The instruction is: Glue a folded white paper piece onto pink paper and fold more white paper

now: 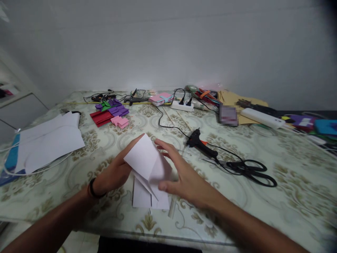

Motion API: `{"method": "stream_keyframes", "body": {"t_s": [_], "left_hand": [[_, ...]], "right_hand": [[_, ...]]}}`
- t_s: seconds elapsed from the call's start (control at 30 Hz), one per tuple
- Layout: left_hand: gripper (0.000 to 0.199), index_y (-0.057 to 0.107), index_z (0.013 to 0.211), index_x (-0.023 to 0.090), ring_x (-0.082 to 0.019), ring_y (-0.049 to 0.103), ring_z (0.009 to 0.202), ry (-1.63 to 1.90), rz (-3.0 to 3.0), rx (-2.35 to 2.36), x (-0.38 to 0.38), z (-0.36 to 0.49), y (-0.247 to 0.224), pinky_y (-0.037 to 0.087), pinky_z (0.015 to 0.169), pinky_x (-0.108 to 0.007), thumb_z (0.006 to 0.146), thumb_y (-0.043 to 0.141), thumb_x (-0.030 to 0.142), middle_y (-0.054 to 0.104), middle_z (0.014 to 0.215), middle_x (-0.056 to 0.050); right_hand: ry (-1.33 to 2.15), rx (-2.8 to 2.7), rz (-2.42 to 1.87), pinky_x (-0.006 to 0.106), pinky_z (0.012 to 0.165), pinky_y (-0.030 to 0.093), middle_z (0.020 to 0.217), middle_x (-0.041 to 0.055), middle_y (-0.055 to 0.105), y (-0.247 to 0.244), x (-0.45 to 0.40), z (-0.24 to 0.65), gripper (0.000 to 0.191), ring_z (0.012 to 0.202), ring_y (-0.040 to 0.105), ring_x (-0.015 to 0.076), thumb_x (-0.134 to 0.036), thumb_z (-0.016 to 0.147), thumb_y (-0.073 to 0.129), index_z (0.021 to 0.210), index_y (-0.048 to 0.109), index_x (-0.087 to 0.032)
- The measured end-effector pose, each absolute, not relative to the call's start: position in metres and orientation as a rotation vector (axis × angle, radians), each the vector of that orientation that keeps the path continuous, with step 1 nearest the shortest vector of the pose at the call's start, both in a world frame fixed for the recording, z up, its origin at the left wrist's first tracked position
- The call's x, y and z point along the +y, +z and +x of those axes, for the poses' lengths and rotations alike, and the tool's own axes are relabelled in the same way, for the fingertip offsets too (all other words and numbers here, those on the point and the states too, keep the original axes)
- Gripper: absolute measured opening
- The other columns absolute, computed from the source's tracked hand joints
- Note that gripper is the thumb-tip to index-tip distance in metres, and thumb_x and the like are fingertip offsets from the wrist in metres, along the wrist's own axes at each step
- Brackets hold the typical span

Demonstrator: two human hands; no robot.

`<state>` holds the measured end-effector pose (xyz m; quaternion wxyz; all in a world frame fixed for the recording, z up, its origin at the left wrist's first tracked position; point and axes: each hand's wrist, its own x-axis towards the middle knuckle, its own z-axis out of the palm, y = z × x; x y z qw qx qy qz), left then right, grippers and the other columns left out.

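Note:
A folded white paper piece (143,158) is tilted up over the patterned table, its flaps spread apart. My left hand (118,168) holds its left side, with the fingers partly hidden behind the paper. Around the right side, my right hand (181,172) has its thumb and fingers spread, the thumb near the lower flap; whether it touches the paper is hard to tell. Beneath lies another flat white paper piece (140,196) with a dark gap down its middle. A clear glue stick (172,206) lies just to its right.
A black glue gun (201,144) and black scissors (247,169) lie to the right. White sheets (52,140) are at the left. Red, purple and pink paper pieces (101,118) sit behind my hands. A power strip (182,105) with cords stands near the wall.

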<state>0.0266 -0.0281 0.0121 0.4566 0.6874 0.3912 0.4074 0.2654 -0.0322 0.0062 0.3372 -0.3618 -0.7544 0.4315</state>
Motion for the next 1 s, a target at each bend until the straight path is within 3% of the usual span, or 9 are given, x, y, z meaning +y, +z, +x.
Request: {"method": "stream_keyframes", "body": {"t_s": [0.1,0.17,0.27,0.37,0.47,0.57,0.7,0.87,1.0], "left_hand": [[0.065,0.037,0.161,0.029,-0.027,0.028,0.158,0.963,1.707,0.977,-0.030,0.027,0.017,0.018,0.132,-0.040,0.102,0.057,0.048,0.035,0.169,-0.004],[0.068,0.037,0.161,0.030,-0.029,0.034,0.155,0.882,1.717,0.929,-0.032,0.027,0.021,0.028,0.129,-0.041,0.100,0.060,0.047,0.040,0.166,-0.006],[0.059,0.050,0.152,0.026,-0.030,0.062,0.129,0.724,1.705,0.911,-0.034,0.028,0.023,0.052,0.108,-0.041,0.098,0.064,0.045,0.062,0.147,-0.010],[0.041,0.065,0.131,0.019,-0.026,0.070,0.098,0.644,1.648,1.019,-0.032,0.029,0.020,0.060,0.086,-0.037,0.100,0.058,0.045,0.076,0.117,-0.009],[0.033,0.070,0.107,0.015,-0.024,0.068,0.089,0.725,1.616,1.128,-0.028,0.028,0.016,0.058,0.080,-0.034,0.099,0.056,0.045,0.076,0.100,-0.007],[0.030,0.070,0.094,0.016,-0.024,0.066,0.090,0.846,1.566,1.164,-0.024,0.025,0.016,0.057,0.081,-0.033,0.097,0.059,0.044,0.074,0.093,-0.006],[0.029,0.071,0.105,0.017,-0.024,0.068,0.091,0.989,1.397,1.077,-0.020,0.020,0.020,0.056,0.079,-0.031,0.093,0.066,0.043,0.076,0.098,-0.007],[0.036,0.073,0.107,0.016,-0.022,0.070,0.071,0.926,1.170,1.076,-0.020,0.014,0.029,0.055,0.062,-0.029,0.081,0.080,0.041,0.077,0.086,-0.006],[0.046,0.074,0.116,0.016,-0.023,0.073,0.074,0.903,1.098,1.058,-0.019,0.013,0.032,0.059,0.066,-0.031,0.078,0.083,0.040,0.079,0.095,-0.009]], "right_hand": [[1.024,-2.099,-0.998,0.059,0.128,0.016,0.173,0.0152,0.015,0.002,-0.038,0.259,0.115,0.159,0.014,0.0366,-0.050,0.077,0.084,0.166,0.015,-0.026],[0.992,-2.152,-0.994,0.058,0.129,0.015,0.174,0.0146,0.012,-0.001,-0.039,0.258,0.112,0.161,0.008,0.0347,-0.041,0.081,0.079,0.167,0.010,-0.025],[1.082,-2.075,-0.906,0.054,0.128,0.022,0.175,0.0106,0.013,-0.001,-0.037,0.261,0.097,0.160,0.015,0.0316,-0.032,0.088,0.068,0.167,0.012,-0.026],[1.303,-1.900,-0.840,0.049,0.126,0.029,0.175,0.0035,0.018,0.004,-0.034,0.271,0.078,0.158,0.026,0.0278,-0.031,0.096,0.056,0.166,0.020,-0.032],[1.351,-1.764,-0.904,0.045,0.123,0.034,0.169,0.0004,0.036,0.007,-0.026,0.279,0.066,0.154,0.034,0.0277,-0.032,0.095,0.056,0.159,0.040,-0.033],[1.341,-1.620,-1.051,0.044,0.108,0.047,0.136,0.0056,0.070,0.004,-0.015,0.284,0.044,0.129,0.061,0.0307,-0.033,0.091,0.059,0.134,0.067,-0.025],[1.384,-1.468,-1.151,0.038,0.088,0.053,0.108,0.0069,0.078,-0.001,-0.007,0.286,0.026,0.098,0.070,0.0271,-0.036,0.087,0.066,0.104,0.076,-0.018],[1.612,-1.246,-1.065,0.032,0.072,0.053,0.099,0.0076,0.079,0.003,-0.008,0.285,0.036,0.083,0.071,0.0236,-0.039,0.080,0.076,0.109,0.074,-0.017],[1.649,-1.111,-1.124,0.030,0.064,0.051,0.090,0.0075,0.079,0.009,-0.007,0.284,0.038,0.073,0.069,0.0219,-0.039,0.071,0.082,0.100,0.074,-0.017]]}}
